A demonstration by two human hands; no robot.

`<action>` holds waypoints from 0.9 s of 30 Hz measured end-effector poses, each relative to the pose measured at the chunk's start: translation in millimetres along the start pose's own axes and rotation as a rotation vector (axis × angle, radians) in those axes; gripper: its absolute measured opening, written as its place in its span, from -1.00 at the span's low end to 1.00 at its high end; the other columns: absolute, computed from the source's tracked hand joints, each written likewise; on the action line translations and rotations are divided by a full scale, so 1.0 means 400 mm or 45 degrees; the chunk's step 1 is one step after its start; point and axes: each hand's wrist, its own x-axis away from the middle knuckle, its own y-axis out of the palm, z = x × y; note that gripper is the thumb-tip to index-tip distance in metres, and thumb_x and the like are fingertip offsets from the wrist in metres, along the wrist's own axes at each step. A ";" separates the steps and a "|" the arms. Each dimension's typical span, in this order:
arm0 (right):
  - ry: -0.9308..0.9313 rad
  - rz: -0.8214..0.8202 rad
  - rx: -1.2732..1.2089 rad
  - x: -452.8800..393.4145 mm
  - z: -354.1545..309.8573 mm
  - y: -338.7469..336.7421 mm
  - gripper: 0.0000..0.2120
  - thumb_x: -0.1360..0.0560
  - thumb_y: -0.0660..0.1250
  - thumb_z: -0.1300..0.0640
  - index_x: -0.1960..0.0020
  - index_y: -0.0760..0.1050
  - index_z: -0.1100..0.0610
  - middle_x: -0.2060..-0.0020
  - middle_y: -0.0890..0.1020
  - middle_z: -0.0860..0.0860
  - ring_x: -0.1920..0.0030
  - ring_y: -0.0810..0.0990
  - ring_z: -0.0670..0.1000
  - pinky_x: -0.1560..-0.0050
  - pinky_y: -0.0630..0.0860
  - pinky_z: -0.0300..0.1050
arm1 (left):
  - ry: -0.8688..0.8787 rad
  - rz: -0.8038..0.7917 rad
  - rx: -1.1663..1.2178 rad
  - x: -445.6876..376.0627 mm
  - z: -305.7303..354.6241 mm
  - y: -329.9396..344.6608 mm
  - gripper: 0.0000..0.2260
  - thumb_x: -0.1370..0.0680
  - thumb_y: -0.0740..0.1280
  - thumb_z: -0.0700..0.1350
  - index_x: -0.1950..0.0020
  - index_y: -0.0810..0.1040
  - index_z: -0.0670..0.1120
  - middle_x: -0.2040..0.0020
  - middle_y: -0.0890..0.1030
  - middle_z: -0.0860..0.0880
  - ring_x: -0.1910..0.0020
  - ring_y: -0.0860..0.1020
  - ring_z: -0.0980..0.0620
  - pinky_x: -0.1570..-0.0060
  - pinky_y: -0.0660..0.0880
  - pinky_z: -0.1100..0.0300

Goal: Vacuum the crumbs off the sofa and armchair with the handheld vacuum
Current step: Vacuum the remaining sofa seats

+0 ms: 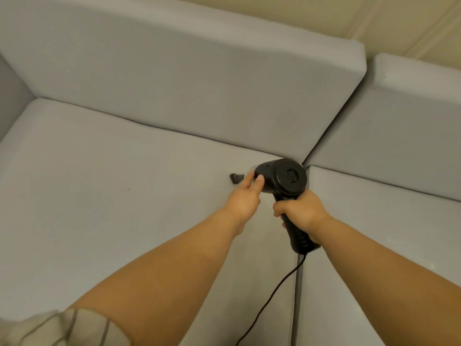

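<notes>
At the bottom of the frame a black cord (272, 295) trails up along the seam between two grey seat cushions to the handheld vacuum (284, 178), which sits right of centre. Just above the cord, the right hand (300, 211) is wrapped tightly round the vacuum's handle, fingers fully curled. Left of it, the left hand (245, 196) steadies the barrel, its fingers laid over the body with the thumb up against it. Beyond the hands, the nozzle (234, 178) meets the left seat cushion (99, 196) near the back crease. A dark speck (128, 189) lies on the fabric further left, apart from the nozzle. To do this pass well, I would keep the nozzle flat on the fabric, draw it slowly leftward toward that speck, and keep the cord clear. Further up, the back cushion (199, 83) rises into the upper frame.
</notes>
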 end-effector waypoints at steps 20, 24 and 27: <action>-0.025 -0.307 0.094 0.124 0.128 0.169 -0.81 -0.26 0.45 0.26 0.14 0.57 0.14 0.26 0.63 0.14 0.17 0.63 0.21 0.00 0.63 0.12 | -0.141 0.237 0.034 0.168 -0.221 -0.057 -0.51 -0.62 0.04 0.20 -0.54 0.09 0.16 -0.44 0.35 -0.05 -0.28 0.45 -0.05 -0.39 0.30 -0.08; -0.038 -0.326 0.101 0.179 0.200 0.174 -0.84 -0.24 0.45 0.25 0.20 0.57 0.13 0.29 0.62 0.12 0.21 0.62 0.18 0.02 0.62 0.11 | -0.159 0.269 0.029 0.229 -0.282 -0.028 -0.51 -0.61 0.06 0.21 -0.53 0.14 0.15 -0.43 0.37 -0.04 -0.27 0.45 -0.04 -0.39 0.30 -0.08; -0.045 -0.343 0.111 0.240 0.273 0.171 -0.83 -0.23 0.45 0.24 0.20 0.56 0.14 0.29 0.62 0.12 0.21 0.61 0.18 0.01 0.62 0.11 | -0.146 0.285 0.029 0.297 -0.343 0.015 -0.51 -0.61 0.07 0.21 -0.53 0.15 0.15 -0.42 0.38 -0.03 -0.21 0.47 -0.01 -0.39 0.30 -0.07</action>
